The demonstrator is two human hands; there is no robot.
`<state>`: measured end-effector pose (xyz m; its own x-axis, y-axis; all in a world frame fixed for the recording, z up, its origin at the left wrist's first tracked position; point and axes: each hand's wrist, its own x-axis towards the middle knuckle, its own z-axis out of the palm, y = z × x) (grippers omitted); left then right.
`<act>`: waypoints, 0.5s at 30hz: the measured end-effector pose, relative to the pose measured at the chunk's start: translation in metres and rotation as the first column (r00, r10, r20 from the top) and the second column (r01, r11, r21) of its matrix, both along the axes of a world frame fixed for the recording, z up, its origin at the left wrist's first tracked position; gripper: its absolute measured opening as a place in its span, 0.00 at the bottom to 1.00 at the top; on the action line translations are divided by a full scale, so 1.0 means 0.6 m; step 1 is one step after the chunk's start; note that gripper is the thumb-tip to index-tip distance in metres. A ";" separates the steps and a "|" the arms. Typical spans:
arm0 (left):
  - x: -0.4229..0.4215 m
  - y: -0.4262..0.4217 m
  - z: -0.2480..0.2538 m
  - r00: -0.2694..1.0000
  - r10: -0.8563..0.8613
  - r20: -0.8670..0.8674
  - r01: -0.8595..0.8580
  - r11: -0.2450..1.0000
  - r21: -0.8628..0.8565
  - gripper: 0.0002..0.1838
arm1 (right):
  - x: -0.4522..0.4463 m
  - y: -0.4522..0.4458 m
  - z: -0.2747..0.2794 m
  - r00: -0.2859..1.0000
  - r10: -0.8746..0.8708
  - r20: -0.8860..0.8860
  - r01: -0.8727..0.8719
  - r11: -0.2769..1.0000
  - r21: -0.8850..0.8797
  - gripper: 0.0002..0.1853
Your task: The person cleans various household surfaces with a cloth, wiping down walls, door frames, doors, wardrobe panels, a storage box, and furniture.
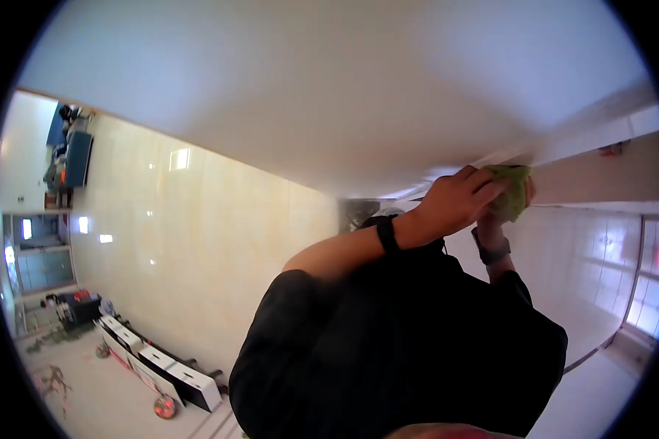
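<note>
A crumpled green cloth (515, 192) is held by both hands against the edge of a large white panel (329, 88), which fills the upper view. My left hand (454, 205), with a black band at its wrist, has its fingers bent over the cloth's left side. My right hand (494, 228) comes from below, wearing a dark watch (493, 249). Most of its fingers are behind the cloth, though fingertips show at the cloth's right edge. Both hands are close together, near the white ledge (600, 143) that runs off to the right.
Glossy cream tiling (220, 256) spreads across the left. A row of white and black box-like units (176, 373) stands lower left, with dark blue seating (78, 159) farther up. On the right are a white tiled wall (586, 256) and a bright window (648, 307).
</note>
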<state>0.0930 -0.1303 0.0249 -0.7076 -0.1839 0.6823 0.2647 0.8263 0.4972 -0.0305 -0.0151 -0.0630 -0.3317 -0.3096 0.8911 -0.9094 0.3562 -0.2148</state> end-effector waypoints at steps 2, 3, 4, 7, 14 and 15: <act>0.012 -0.019 -0.009 0.999 -0.019 0.031 0.018 1.000 0.020 0.30 | 0.032 -0.012 -0.012 0.977 0.035 0.208 -0.015 0.995 -0.098 0.33; 0.019 -0.028 -0.014 0.999 -0.024 0.048 0.023 0.999 0.030 0.30 | 0.047 -0.024 -0.017 0.949 0.068 0.309 -0.021 0.988 -0.151 0.36; 0.027 -0.038 -0.020 0.997 -0.025 0.066 0.023 0.999 0.042 0.30 | 0.057 -0.035 -0.019 0.947 0.058 0.316 -0.001 0.984 -0.178 0.35; 0.065 -0.079 -0.041 0.993 -0.013 0.116 0.008 0.999 0.041 0.31 | 0.102 -0.076 -0.031 0.948 0.011 0.319 0.049 0.982 -0.182 0.34; 0.144 -0.151 -0.036 0.991 0.062 0.117 -0.066 0.997 0.029 0.31 | 0.175 -0.164 -0.037 0.970 0.049 0.237 -0.002 0.981 -0.196 0.32; 0.158 -0.155 -0.025 0.992 0.067 0.108 -0.070 0.997 0.025 0.31 | 0.190 -0.172 -0.025 0.975 0.053 0.214 -0.010 0.980 -0.198 0.32</act>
